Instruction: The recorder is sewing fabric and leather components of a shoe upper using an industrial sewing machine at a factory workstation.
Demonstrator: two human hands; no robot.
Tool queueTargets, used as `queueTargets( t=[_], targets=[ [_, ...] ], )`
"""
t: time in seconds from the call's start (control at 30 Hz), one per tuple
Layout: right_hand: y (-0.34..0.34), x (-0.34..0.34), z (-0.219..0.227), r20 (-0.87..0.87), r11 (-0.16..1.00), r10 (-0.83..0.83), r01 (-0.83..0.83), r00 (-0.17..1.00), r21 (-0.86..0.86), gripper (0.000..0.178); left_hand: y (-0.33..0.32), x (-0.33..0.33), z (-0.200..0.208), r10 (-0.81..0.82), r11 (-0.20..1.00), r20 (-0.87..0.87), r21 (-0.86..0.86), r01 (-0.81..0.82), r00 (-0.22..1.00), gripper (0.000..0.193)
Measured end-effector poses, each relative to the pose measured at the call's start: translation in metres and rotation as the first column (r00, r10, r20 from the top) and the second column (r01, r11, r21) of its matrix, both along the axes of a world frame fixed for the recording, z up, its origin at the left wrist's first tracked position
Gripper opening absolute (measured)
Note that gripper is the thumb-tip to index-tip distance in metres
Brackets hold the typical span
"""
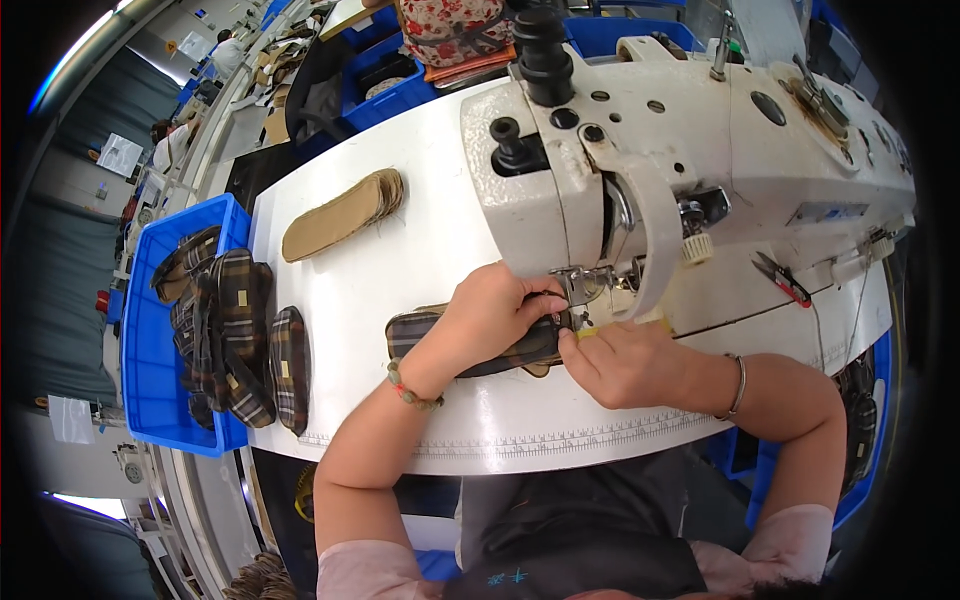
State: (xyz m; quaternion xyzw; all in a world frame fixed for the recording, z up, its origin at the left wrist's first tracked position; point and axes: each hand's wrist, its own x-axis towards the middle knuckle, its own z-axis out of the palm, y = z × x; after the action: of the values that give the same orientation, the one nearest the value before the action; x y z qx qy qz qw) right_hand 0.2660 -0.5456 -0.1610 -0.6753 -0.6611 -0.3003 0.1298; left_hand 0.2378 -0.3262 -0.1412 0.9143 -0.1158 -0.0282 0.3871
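A dark plaid shoe upper (412, 326) lies on the white table, its right end at the needle area of a sewing machine (585, 285). My left hand (487, 318) rests over it, thumb and fingers pinched on its edge beside the presser foot. From the other side my right hand (628, 362) presses its closed fingertips on the same end, close to my left thumb. My fingers hide the exact spot being gripped. A bit of tan material shows under the upper's near edge.
A stack of tan insoles (340, 216) lies at the back left. Plaid uppers (240, 310) fill a blue bin (150, 390) on the left, and one plaid upper (290, 368) lies beside it. Red-handled thread snips (783, 279) sit right of the machine head. A ruler strip (510, 446) follows the front edge.
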Motion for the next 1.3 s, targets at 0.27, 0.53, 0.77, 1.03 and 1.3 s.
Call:
queueTargets(
  t=[0.27,0.53,0.77,1.03,1.3],
  targets=[
    [-0.006,-0.013,0.0,-0.056,0.98,-0.083,0.071,0.995,-0.184,0.03,-0.002,-0.003,0.001,-0.013,0.996,0.096,0.089,0.004,0.995,0.01],
    [-0.006,-0.014,0.002,-0.053,0.98,-0.092,0.081,0.994,-0.18,0.03,-0.005,-0.005,0.001,0.039,0.995,0.102,0.084,-0.048,0.994,0.01],
    [-0.007,-0.015,0.002,-0.04,0.981,-0.112,0.104,0.993,-0.163,0.03,-0.008,-0.005,0.005,0.047,0.989,0.085,0.136,-0.058,0.995,0.012],
    [-0.011,-0.018,0.01,-0.141,0.948,-0.162,0.115,0.977,-0.296,0.037,-0.016,-0.008,0.009,0.113,0.988,0.113,0.093,-0.124,0.987,0.011],
    [-0.012,-0.02,0.01,-0.173,0.941,-0.179,0.117,0.968,-0.319,0.041,-0.018,-0.006,0.007,0.127,0.977,0.046,0.166,-0.133,0.991,0.01]
  ],
)
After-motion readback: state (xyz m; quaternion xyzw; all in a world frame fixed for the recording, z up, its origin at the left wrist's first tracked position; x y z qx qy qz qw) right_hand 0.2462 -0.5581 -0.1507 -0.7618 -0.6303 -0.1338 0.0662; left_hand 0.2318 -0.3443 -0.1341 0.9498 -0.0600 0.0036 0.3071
